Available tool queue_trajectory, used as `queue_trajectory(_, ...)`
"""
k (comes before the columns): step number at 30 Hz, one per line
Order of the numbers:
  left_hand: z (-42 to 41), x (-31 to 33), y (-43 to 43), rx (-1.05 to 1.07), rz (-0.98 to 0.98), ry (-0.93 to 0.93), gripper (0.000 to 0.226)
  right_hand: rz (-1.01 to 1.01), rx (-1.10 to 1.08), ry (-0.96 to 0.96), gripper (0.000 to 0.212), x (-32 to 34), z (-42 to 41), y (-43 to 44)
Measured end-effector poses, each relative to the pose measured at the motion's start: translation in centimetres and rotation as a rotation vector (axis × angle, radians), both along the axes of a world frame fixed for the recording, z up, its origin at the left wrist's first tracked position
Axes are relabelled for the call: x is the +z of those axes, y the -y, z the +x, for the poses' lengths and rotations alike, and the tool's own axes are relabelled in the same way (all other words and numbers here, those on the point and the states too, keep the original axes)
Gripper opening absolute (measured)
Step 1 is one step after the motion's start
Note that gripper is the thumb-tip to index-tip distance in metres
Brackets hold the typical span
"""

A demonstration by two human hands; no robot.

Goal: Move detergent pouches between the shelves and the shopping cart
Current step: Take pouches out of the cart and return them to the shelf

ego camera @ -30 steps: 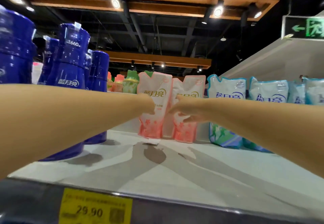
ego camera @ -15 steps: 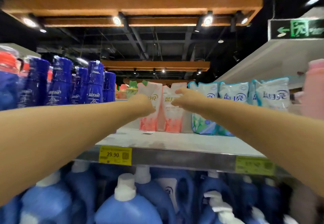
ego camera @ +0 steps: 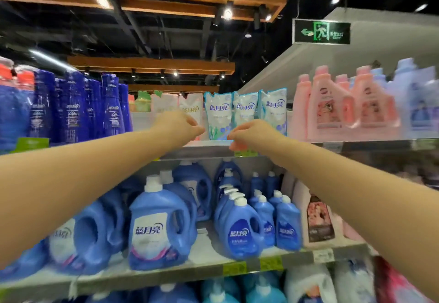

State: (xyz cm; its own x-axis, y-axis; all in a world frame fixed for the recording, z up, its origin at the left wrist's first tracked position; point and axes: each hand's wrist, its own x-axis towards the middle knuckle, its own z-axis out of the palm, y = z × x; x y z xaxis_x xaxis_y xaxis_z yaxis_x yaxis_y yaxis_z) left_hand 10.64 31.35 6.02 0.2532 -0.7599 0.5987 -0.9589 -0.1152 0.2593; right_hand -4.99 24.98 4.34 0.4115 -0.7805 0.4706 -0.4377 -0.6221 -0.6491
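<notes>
Though half-curled, left grip [ego camera: 184, 125], right grip [ego camera: 249, 134] empty.

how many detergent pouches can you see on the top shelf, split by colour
blue-edged pouches: 3
pink-and-white pouches: 2
total: 5
Any pouches standing behind these front ones are hidden and not counted.
</notes>
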Motion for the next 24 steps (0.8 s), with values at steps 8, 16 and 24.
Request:
queue_trajectory(8,-16.5,-5.0,-4.9,-0.454,-0.146,-0.134,0.024,-0.163,-0.227,0.138,0.015,-4.9,-15.7,-7.8)
queue_trajectory(16,-37.5,-13.6,-7.7,-0.888,-0.177,-0.552,0.017,-0.039,-0.616,0.424,0.016,-17.0,-35.3,-13.3)
queue_trajectory(24,-58.1,-24.3,-7.1,-1.152,0.166,-0.736,0.010,0.204,-1.028,0.321,0.014,-27.6,-53.7,-17.3)
